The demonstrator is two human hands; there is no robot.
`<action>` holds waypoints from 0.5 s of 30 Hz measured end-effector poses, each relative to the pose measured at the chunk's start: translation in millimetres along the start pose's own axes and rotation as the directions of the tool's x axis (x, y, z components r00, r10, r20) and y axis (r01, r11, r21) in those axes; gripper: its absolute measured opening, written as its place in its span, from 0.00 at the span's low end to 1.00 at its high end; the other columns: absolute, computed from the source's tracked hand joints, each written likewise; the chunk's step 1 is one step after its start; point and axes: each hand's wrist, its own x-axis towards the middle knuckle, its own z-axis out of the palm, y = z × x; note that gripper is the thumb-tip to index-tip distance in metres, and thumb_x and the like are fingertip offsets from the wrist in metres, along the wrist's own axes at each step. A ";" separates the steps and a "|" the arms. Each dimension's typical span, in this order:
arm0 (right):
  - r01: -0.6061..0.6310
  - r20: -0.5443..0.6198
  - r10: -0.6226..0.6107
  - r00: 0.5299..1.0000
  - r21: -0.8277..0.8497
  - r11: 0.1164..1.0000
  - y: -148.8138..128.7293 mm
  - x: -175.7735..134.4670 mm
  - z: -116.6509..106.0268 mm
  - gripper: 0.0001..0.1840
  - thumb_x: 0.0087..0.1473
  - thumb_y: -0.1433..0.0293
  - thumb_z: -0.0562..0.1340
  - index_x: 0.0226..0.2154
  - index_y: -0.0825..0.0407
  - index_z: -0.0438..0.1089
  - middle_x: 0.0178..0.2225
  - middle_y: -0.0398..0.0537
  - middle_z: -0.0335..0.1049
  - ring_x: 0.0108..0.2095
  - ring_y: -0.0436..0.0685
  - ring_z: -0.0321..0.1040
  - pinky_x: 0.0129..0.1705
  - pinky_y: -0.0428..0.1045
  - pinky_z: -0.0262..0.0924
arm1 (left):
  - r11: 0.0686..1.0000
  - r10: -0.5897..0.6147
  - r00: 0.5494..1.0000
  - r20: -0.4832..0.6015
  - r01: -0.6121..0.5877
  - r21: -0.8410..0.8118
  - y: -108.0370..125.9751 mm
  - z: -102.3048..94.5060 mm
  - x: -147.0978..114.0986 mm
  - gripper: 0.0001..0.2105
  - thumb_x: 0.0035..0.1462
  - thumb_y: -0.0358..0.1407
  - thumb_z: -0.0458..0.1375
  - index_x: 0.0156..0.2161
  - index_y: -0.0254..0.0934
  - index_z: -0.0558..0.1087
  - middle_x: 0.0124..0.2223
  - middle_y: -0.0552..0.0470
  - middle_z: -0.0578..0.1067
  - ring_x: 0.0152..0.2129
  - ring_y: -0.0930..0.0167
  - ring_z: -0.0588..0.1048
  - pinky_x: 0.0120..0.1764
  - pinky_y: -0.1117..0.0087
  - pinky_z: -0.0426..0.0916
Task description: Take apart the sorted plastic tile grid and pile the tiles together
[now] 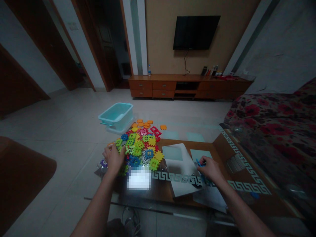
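A heap of colourful plastic interlocking tiles (135, 146), in green, yellow, blue, red and orange with notched edges, lies on the glass-topped table (170, 205). At the heap's left side, my left hand (115, 159) rests against the tiles, its thumb and fingers apart; the fingertips are partly hidden among them. To the right, my right hand (209, 168) pinches a small blue interlocking tile (198, 163) above the tabletop, apart from the heap. Fingers cover part of that blue tile.
A light-blue plastic bin (117, 117) stands behind the heap at the left. Bright and blurred, a rectangle (139, 179) lies in front of the heap. A brown rounded piece of furniture (22, 174) is at far left, a flowered sofa cover (274, 108) at right. Beyond stands a TV cabinet (163, 87).
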 end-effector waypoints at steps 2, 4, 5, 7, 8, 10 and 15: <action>-0.037 -0.012 0.039 0.999 0.127 0.991 -12.8 2.1 4.7 0.06 0.34 0.71 0.63 0.20 0.49 0.64 0.23 0.42 0.68 0.27 0.55 0.65 0.29 0.47 0.53 | 0.999 -0.021 0.997 -0.072 0.018 -0.033 13.0 -7.0 -4.0 0.27 0.58 0.47 0.53 0.57 0.30 0.65 0.56 0.32 0.62 0.55 0.48 0.60 0.53 0.45 0.59; -0.065 0.007 0.066 0.998 0.330 0.942 -30.5 1.4 9.2 0.08 0.36 0.68 0.64 0.21 0.49 0.62 0.21 0.40 0.66 0.25 0.54 0.64 0.29 0.47 0.55 | 0.984 0.042 0.994 -0.105 -0.059 -0.169 32.4 -13.3 -14.1 0.23 0.59 0.44 0.53 0.56 0.32 0.66 0.55 0.35 0.64 0.55 0.51 0.61 0.55 0.46 0.57; -0.070 0.029 0.064 0.998 0.447 0.892 -41.7 -0.2 11.4 0.10 0.36 0.67 0.64 0.21 0.49 0.61 0.21 0.39 0.65 0.24 0.53 0.64 0.28 0.47 0.56 | 0.952 0.088 0.993 -0.077 -0.107 -0.286 44.1 -15.2 -22.8 0.21 0.59 0.42 0.53 0.54 0.33 0.67 0.53 0.37 0.66 0.55 0.53 0.63 0.56 0.49 0.58; -0.104 0.098 0.053 0.994 0.643 0.759 -68.3 -6.0 16.1 0.14 0.37 0.65 0.66 0.23 0.49 0.59 0.20 0.37 0.63 0.22 0.52 0.62 0.26 0.46 0.57 | 0.820 0.146 0.982 0.119 -0.053 -0.570 69.9 -15.0 -48.3 0.17 0.58 0.42 0.55 0.51 0.35 0.67 0.49 0.41 0.70 0.47 0.60 0.70 0.50 0.56 0.66; -0.128 0.144 0.035 0.989 0.710 0.693 -82.8 -10.0 18.7 0.15 0.38 0.63 0.67 0.24 0.49 0.59 0.20 0.37 0.63 0.21 0.51 0.62 0.25 0.46 0.57 | 0.729 0.172 0.950 0.261 0.056 -0.683 82.8 -13.2 -64.2 0.17 0.58 0.43 0.56 0.50 0.37 0.68 0.48 0.43 0.71 0.44 0.62 0.72 0.47 0.60 0.68; -0.169 0.204 0.005 0.979 0.798 0.579 -110.6 -18.8 25.0 0.16 0.40 0.62 0.67 0.26 0.49 0.60 0.22 0.37 0.64 0.21 0.50 0.61 0.25 0.46 0.58 | 0.552 0.231 0.830 0.508 0.318 -0.771 105.4 -7.7 -97.4 0.20 0.53 0.44 0.63 0.49 0.39 0.68 0.50 0.43 0.71 0.43 0.65 0.74 0.44 0.65 0.70; -0.056 0.140 -0.111 0.984 0.833 0.551 -151.9 -37.1 44.4 0.12 0.43 0.63 0.65 0.25 0.50 0.62 0.24 0.40 0.65 0.27 0.54 0.63 0.30 0.48 0.59 | 0.165 0.293 0.438 0.850 0.853 -0.496 131.5 -1.5 -142.6 0.25 0.51 0.47 0.66 0.52 0.42 0.68 0.49 0.47 0.74 0.37 0.69 0.77 0.34 0.72 0.72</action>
